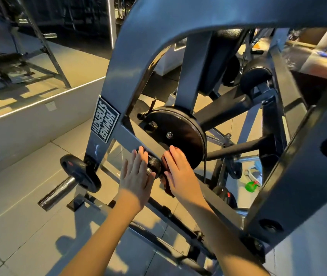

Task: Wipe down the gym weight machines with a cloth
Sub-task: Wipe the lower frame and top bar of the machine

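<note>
A grey Hammer Strength weight machine (118, 62) fills the view, with a slanted grey crossbar (127, 134) and a black round disc (180, 134) behind it. My right hand (178, 172) lies flat with straight fingers on a dark reddish cloth (165, 186), pressing it against the lower edge of the disc and the crossbar. Only small parts of the cloth show under the hand. My left hand (136, 174) is flat beside it, fingers straight, touching a black textured knob (154, 164) on the crossbar.
A small black weight plate (81, 172) sits on a chrome peg (57, 193) low on the left. A mirror wall (19, 66) runs along the left. A green spray bottle (251, 185) lies on the tiled floor behind the frame. Black roller pads (256, 76) sit higher up.
</note>
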The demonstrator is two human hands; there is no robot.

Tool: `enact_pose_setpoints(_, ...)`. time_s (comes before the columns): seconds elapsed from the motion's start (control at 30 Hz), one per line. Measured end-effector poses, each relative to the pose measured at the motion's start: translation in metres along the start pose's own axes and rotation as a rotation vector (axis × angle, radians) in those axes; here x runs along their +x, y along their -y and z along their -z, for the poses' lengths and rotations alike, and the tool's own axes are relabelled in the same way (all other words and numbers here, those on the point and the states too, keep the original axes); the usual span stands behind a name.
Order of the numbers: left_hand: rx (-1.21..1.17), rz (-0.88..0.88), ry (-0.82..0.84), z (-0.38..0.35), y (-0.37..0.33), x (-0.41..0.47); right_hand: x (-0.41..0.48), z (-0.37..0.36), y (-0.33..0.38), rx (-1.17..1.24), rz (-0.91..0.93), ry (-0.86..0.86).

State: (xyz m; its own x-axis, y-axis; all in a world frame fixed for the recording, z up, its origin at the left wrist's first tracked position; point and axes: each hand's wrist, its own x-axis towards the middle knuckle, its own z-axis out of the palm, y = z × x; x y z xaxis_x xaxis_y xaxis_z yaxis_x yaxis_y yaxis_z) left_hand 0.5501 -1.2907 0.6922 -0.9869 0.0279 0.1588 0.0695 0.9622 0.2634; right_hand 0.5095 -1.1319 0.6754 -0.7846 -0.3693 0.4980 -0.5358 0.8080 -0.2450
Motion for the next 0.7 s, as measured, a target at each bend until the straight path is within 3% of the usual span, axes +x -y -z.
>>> enact_pose_setpoints(0.17,0.145,-0.078,-0.111,-0.010,0.007,0.003,-0.019,0.001,-0.011,-0.062,-0.014,-0.047)
enact_pose_setpoints(0.33,0.159,-0.481,-0.257,-0.013,0.008,0.012,-0.025,-0.011,0.007,-0.119,-0.167,-0.166)
enact_pose_setpoints(0.43,0.123,-0.628,-0.296,-0.015,0.016,0.022,-0.049,-0.013,0.001,-0.194,-0.207,-0.216)
enact_pose_setpoints(0.7,0.119,-0.851,-0.394,-0.022,0.024,0.040,-0.078,-0.037,0.029,-0.227,-0.497,-0.608)
